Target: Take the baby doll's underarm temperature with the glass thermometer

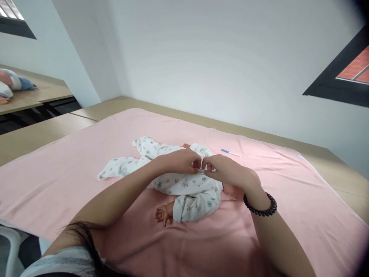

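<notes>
A baby doll in a white printed cotton romper (184, 184) lies on the pink blanket (288, 200) covering the tabletop. Over the doll's middle, the left hand (180, 161) and right hand (225, 169) meet fingertip to fingertip — each pinching a fold of the romper's white fabric. A thin blue-and-white thermometer (230, 153) lies just beyond the doll.

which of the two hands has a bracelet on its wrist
The right hand: a black bead bracelet circles its wrist. The left hand has a bare wrist. Both pinch the doll's printed romper.
</notes>
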{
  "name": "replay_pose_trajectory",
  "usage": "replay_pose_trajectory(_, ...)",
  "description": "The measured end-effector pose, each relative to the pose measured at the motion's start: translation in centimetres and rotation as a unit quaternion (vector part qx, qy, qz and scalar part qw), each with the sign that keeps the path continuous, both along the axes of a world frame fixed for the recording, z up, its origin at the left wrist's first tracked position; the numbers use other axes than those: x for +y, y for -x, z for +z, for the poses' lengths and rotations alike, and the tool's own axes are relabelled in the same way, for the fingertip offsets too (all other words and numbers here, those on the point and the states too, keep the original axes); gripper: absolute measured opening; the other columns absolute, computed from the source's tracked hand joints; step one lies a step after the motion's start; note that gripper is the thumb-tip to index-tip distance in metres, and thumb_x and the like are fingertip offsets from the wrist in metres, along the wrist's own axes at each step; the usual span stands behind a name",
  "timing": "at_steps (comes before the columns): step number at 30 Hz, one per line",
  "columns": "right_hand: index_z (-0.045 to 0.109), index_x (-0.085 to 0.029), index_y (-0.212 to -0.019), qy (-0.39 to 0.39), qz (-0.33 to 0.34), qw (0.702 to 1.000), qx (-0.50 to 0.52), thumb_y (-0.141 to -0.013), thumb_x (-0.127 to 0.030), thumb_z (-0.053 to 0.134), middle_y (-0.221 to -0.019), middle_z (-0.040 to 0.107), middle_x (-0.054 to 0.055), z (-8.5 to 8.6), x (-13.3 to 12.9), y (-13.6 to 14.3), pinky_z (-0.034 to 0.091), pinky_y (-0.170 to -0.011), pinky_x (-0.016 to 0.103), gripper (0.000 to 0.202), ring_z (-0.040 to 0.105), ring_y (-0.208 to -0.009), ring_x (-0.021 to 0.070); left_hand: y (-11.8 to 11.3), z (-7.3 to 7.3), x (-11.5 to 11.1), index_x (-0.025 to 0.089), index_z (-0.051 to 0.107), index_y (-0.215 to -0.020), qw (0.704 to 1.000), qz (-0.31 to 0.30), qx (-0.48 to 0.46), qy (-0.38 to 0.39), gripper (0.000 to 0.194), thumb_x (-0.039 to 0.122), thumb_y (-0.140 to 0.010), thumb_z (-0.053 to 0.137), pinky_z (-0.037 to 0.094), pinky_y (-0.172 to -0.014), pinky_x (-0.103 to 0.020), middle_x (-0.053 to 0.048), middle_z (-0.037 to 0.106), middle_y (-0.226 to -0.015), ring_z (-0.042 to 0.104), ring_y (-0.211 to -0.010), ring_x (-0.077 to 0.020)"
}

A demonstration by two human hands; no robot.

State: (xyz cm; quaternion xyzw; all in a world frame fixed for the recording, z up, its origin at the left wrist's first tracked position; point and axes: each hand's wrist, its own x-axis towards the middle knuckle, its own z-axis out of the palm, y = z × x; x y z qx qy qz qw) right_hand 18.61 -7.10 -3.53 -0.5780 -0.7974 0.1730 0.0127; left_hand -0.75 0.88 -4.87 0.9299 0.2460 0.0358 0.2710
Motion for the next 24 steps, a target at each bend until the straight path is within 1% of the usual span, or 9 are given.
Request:
replay_pose_trajectory(2, 0.065, -0.024, -0.094, 0.001, -0.006, 1.0, -0.008, -0.09, -0.021, 0.052, -0.088, 0.068, 0.003, -0.1, 0.0, 0.2, 0.042, -0.067, 0.033, 0.014, 0.062, -0.08, 0.0194, -0.1, -0.1, 0.1, 0.021, 0.072, -0.091, 1.0, 0.004, 0.013, 0.005, 0.016, 0.016, -0.079, 0.063, 0.042, -0.068, -0.027, -0.001, 0.073, -0.09, 0.066, -0.081, -0.0182)
replay_pose_trajectory(5, 0.063, -0.023, -0.087, -0.007, -0.002, 1.0, -0.016, -0.087, -0.017, 0.051, -0.083, 0.066, 0.002, -0.2, 0.1, 0.3, 0.039, -0.063, 0.032, 0.014, 0.058, -0.073, 0.0174, -0.3, -0.3, 0.5, 0.019, 0.071, -0.089, 0.999, 0.002, 0.026, 0.028, 0.015, 0.017, -0.078, 0.061, 0.044, -0.066, -0.026, -0.001, 0.073, -0.087, 0.065, -0.079, -0.0173)
replay_pose_trajectory(11, 0.054, -0.021, -0.074, -0.02, 0.002, 1.0, -0.009, -0.085, -0.015, 0.05, -0.072, 0.059, 0.0, -0.1, 0.3, 0.6, 0.034, -0.059, 0.031, 0.013, 0.046, -0.063, 0.0143, -0.2, -1.0, 1.9, 0.018, 0.071, -0.092, 0.993, -0.006, 0.02, 0.114, 0.017, 0.021, -0.076, 0.064, 0.045, -0.067, -0.025, 0.0, 0.071, -0.085, 0.064, -0.079, -0.016)
replay_pose_trajectory(13, 0.052, -0.021, -0.072, -0.027, 0.001, 1.0, -0.009, -0.083, -0.013, 0.05, -0.07, 0.057, -0.001, -0.1, 0.3, 0.7, 0.032, -0.058, 0.031, 0.013, 0.043, -0.062, 0.0136, -0.2, -1.1, 2.1, 0.018, 0.071, -0.091, 0.993, -0.003, 0.027, 0.113, 0.017, 0.023, -0.076, 0.064, 0.044, -0.066, -0.025, -0.001, 0.071, -0.084, 0.063, -0.078, -0.0158)
replay_pose_trajectory(16, 0.057, -0.022, -0.078, -0.025, -0.005, 1.0, -0.005, -0.083, -0.013, 0.05, -0.072, 0.057, -0.001, -0.3, 0.4, 0.8, 0.031, -0.058, 0.03, 0.012, 0.045, -0.064, 0.0135, -0.2, -1.1, 2.1, 0.018, 0.069, -0.086, 0.994, -0.007, 0.043, 0.097, 0.013, 0.025, -0.076, 0.062, 0.04, -0.063, -0.025, 0.0, 0.069, -0.08, 0.06, -0.073, -0.0151)
replay_pose_trajectory(18, 0.057, -0.022, -0.079, -0.029, -0.002, 1.0, -0.001, -0.083, -0.013, 0.05, -0.07, 0.056, -0.002, -0.3, 0.5, 0.8, 0.031, -0.059, 0.03, 0.013, 0.044, -0.064, 0.0133, -0.2, -1.1, 2.0, 0.017, 0.067, -0.084, 0.994, -0.014, 0.054, 0.092, 0.012, 0.027, -0.077, 0.062, 0.037, -0.061, -0.026, 0.0, 0.068, -0.079, 0.058, -0.07, -0.0145)
replay_pose_trajectory(20, 0.054, -0.021, -0.075, -0.036, 0.003, 0.999, 0.003, -0.083, -0.012, 0.05, -0.068, 0.054, -0.003, -0.3, 0.5, 0.7, 0.031, -0.059, 0.03, 0.013, 0.043, -0.064, 0.013, -0.2, -1.0, 2.0, 0.017, 0.067, -0.085, 0.993, -0.018, 0.059, 0.097, 0.015, 0.029, -0.079, 0.062, 0.036, -0.061, -0.026, -0.001, 0.068, -0.08, 0.057, -0.07, -0.0143)
replay_pose_trajectory(24, 0.05, -0.021, -0.071, -0.021, 0.007, 1.0, 0.019, -0.082, -0.011, 0.049, -0.067, 0.053, -0.003, -0.1, 0.5, 0.7, 0.03, -0.059, 0.03, 0.015, 0.042, -0.064, 0.0125, 0.0, -0.9, 2.3, 0.017, 0.069, -0.088, 0.993, -0.028, 0.047, 0.106, 0.017, 0.03, -0.083, 0.06, 0.038, -0.064, -0.026, 0.0, 0.068, -0.08, 0.058, -0.072, -0.0141)
